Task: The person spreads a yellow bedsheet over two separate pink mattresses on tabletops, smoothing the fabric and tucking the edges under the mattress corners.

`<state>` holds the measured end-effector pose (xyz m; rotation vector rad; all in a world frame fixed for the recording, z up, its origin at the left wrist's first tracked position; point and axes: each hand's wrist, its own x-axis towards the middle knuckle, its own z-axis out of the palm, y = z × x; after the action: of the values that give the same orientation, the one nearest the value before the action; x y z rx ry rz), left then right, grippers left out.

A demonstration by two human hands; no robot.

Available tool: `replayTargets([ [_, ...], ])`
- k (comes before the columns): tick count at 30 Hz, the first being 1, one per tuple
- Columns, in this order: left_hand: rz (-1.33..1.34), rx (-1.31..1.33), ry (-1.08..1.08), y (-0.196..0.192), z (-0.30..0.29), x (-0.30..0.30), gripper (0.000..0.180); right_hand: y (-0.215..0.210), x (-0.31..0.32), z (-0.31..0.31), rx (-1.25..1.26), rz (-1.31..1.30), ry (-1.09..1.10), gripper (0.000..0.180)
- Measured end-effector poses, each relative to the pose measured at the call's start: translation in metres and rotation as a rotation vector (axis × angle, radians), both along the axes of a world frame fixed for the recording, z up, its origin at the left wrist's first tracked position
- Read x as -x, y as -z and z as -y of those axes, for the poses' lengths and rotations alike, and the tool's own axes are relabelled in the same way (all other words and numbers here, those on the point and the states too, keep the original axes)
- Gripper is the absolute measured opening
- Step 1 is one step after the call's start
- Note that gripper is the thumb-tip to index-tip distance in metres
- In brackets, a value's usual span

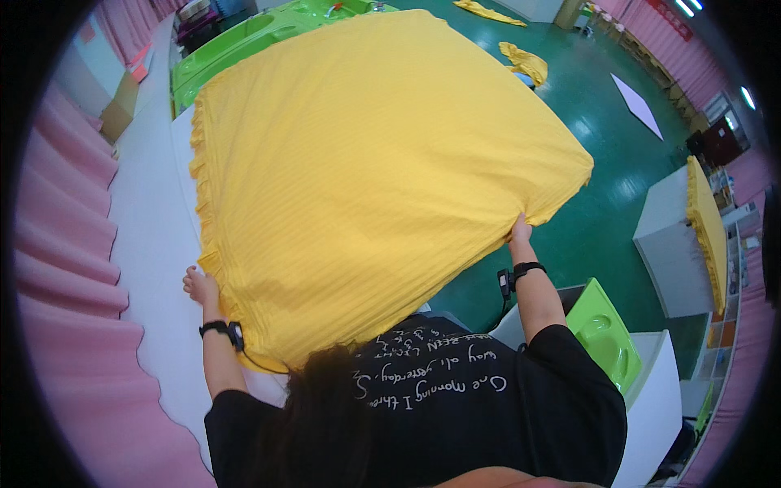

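The right hand has its fingers clamped on the near right edge of the yellow cloth, which spreads forward and leftward from them; creases fanning from that pinch suggest the grip serves to draw the fabric taut. The left hand sits just beside the ruffled edge, fingers curled, though whether they grip it cannot be told.
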<state>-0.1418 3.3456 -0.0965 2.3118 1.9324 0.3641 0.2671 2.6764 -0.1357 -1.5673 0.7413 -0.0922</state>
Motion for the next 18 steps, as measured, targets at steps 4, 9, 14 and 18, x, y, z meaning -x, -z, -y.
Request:
replayTargets([
  [4, 0.094, -0.131, 0.476, -0.009, 0.015, 0.009, 0.043, -0.02, 0.013, -0.003, -0.142, 0.023, -0.072, 0.057],
  [9, -0.02, 0.046, 0.418, -0.015, 0.101, 0.005, 0.053, -0.017, 0.007, 0.016, -0.175, 0.179, -0.042, 0.052],
  [14, -0.093, 0.22, 0.085, -0.01, 0.137, 0.048, 0.065, -0.011, -0.008, 0.043, -0.37, 0.18, -0.07, 0.056],
  [18, 0.036, 0.288, -0.026, 0.003, 0.137, 0.064, 0.059, -0.03, 0.003, 0.022, -0.294, 0.118, -0.213, 0.056],
])
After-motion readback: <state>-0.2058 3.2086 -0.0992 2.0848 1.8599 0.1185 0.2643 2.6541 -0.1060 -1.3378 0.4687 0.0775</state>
